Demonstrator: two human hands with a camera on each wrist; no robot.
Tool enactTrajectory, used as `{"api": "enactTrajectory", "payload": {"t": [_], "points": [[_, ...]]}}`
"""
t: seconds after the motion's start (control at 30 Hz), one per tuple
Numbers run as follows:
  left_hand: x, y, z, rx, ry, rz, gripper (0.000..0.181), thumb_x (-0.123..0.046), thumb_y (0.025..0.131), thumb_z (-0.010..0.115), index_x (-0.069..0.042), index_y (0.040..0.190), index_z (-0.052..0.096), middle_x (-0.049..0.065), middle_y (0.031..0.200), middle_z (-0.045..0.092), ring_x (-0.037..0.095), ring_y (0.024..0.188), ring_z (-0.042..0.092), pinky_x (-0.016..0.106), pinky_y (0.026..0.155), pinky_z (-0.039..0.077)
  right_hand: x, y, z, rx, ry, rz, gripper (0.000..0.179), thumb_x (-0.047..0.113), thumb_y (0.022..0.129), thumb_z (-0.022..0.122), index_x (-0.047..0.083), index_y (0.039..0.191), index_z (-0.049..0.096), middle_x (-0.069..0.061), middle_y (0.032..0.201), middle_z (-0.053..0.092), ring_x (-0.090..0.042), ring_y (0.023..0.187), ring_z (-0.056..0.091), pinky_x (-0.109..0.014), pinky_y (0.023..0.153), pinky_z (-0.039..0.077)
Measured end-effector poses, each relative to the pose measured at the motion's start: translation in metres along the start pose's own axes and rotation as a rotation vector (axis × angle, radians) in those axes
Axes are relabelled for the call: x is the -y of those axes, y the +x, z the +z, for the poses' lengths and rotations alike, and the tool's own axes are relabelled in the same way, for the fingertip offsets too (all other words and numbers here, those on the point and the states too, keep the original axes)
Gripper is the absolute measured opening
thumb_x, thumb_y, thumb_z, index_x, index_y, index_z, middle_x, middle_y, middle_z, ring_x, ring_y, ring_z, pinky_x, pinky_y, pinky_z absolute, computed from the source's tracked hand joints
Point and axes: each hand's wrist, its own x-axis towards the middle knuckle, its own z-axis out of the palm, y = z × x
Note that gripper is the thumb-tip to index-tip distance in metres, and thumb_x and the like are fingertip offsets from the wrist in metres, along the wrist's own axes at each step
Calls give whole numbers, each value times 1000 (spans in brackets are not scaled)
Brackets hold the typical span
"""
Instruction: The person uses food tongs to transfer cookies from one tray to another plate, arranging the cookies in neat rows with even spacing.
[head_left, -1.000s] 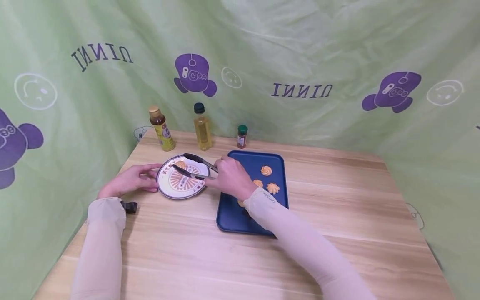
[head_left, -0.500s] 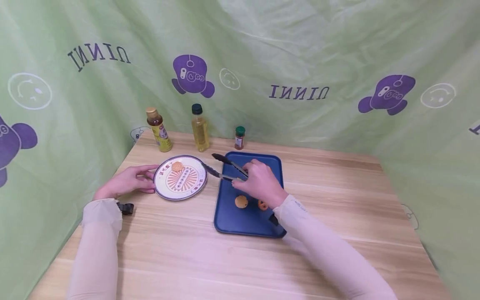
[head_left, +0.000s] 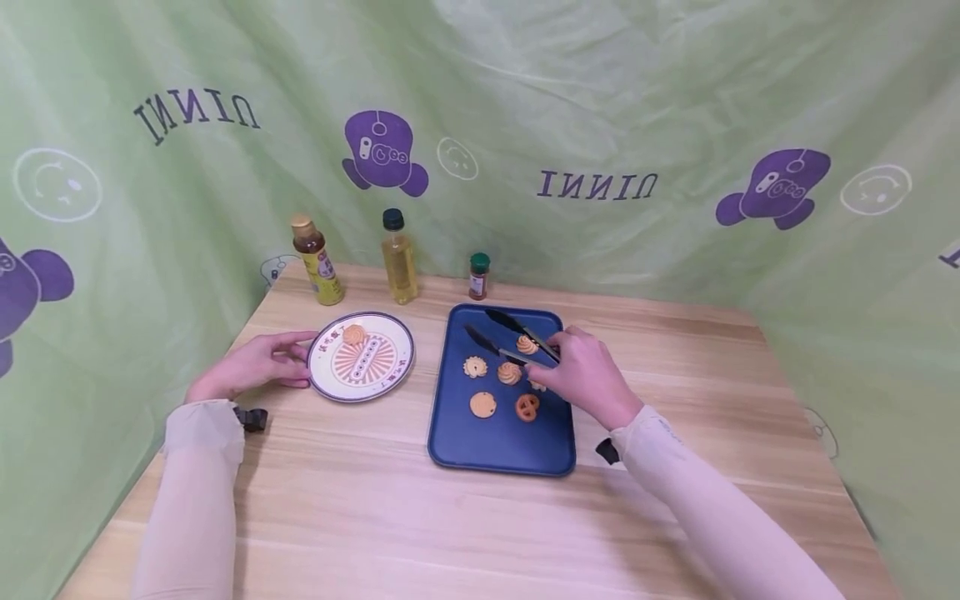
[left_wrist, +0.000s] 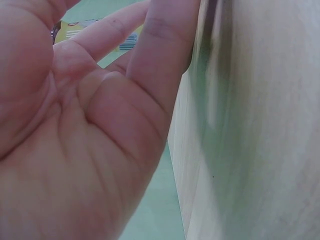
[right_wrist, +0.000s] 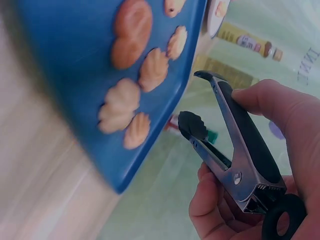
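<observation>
My left hand rests at the left rim of a white plate with a blue edge, fingers fairly straight and touching it. One piped cookie lies on the plate. In my right hand I grip black-tipped metal tongs, their arms spread and nothing between them. The tips hang over the back of a blue tray. On it lie a swirl cookie, a flower-shaped cookie, a round cookie, a pretzel and others, one partly hidden by my right hand.
Behind the plate stand a sauce bottle with a gold cap and an oil bottle. A small green-lidded spice jar is just behind the tray. A green printed curtain hangs around the wooden table.
My right hand with the tongs has moved right, from over the plate to the tray's right side. More tray cookies show now, and the plate's cookie is uncovered. My left hand stays at the rim.
</observation>
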Motion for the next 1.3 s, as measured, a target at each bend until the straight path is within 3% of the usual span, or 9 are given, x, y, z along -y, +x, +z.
{"api": "enactTrajectory", "payload": {"t": [0.2,0.5,1.3], "points": [[-1,1,1,8,55,-3,83,-13,105,78,3,173,34,34,144,64,7,105,79,21,94,70,-30,-14,-5,-61,-14,-8,51,37,92,85,-8,116,81,-18,99,73,-28,78,66,-44,69,62],[2,4,-1,12,26,-6,82,-10,105,78,3,173,33,34,144,62,6,105,78,27,94,71,-55,-36,-12,-79,-43,12,46,35,90,87,-7,108,81,-12,87,67,-26,72,60,-39,61,52],[6,6,-1,4,32,-22,84,-12,105,78,1,174,32,33,144,62,3,104,77,24,94,71,-57,-44,-24,-45,-88,-38,38,33,92,86,-4,102,81,-9,82,63,-21,68,54,-32,55,44]]}}
